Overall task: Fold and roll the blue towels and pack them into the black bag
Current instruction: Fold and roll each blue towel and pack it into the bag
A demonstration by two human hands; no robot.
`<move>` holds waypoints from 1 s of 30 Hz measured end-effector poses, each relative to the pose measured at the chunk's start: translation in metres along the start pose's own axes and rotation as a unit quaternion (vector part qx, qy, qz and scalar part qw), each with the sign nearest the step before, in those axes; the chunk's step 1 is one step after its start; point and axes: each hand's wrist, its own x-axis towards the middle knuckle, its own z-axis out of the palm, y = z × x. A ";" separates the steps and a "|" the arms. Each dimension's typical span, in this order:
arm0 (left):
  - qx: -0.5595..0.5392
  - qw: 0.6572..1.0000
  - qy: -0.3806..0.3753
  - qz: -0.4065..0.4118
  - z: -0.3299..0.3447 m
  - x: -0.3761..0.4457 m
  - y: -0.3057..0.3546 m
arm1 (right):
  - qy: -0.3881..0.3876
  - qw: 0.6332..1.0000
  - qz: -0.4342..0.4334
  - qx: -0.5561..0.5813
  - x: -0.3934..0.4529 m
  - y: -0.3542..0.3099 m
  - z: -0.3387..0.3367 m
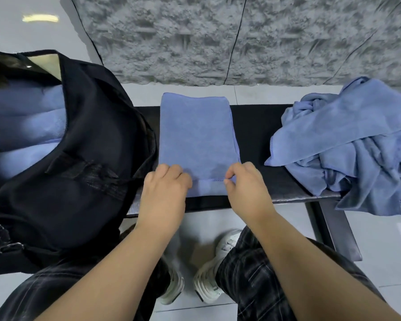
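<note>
Counter (pixel 259 126): a narrow black bench top running left to right, with a grey tiled floor under it and a rough grey wall behind its far edge.
Folded towel (pixel 196 140): a blue towel folded into a long strip, lying flat across the middle of the counter; its far end hangs a little past the far edge, its near end lies close to the near edge.
Near end of the strip: a short flap is turned over onto the towel, its stitched hem running across between the two hands.
Left hand (pixel 166 188): fingers curled, knuckles up, holding the near left corner of the folded towel.
Right hand (pixel 245 184): thumb and fingertips pinch the hem at the near right corner of the folded towel.
Black bag (pixel 79 158): stands open at the left end of the counter, touching the left side of the folded towel, and reaches past the near edge.
Rolled towels (pixel 26 126): several blue rolls lie side by side inside the black bag, seen through its open top.
Towel pile (pixel 347 144): loose, crumpled blue towels heaped at the right end of the counter, well apart from the folded towel, with one part hanging over the near right corner.
Person: dark checked trousers and white shoes (pixel 206 281) show below the near edge, on the floor.
</note>
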 end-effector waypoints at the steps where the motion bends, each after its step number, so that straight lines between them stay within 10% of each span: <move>1: 0.000 1.000 -0.013 -0.003 0.000 0.000 0.003 | 0.022 1.000 0.000 -0.014 0.002 0.001 -0.001; 5: 0.019 0.997 -0.070 -0.022 0.000 -0.002 0.011 | 0.094 0.987 -0.069 -0.112 0.007 -0.008 -0.005; 16: -0.016 0.998 -0.053 -0.042 0.009 0.011 -0.004 | -0.066 0.985 -0.149 -0.062 0.014 -0.007 -0.008; 30: -0.132 0.982 -0.066 -0.116 0.003 0.021 -0.019 | -0.253 0.966 -0.014 -0.043 0.035 -0.008 -0.037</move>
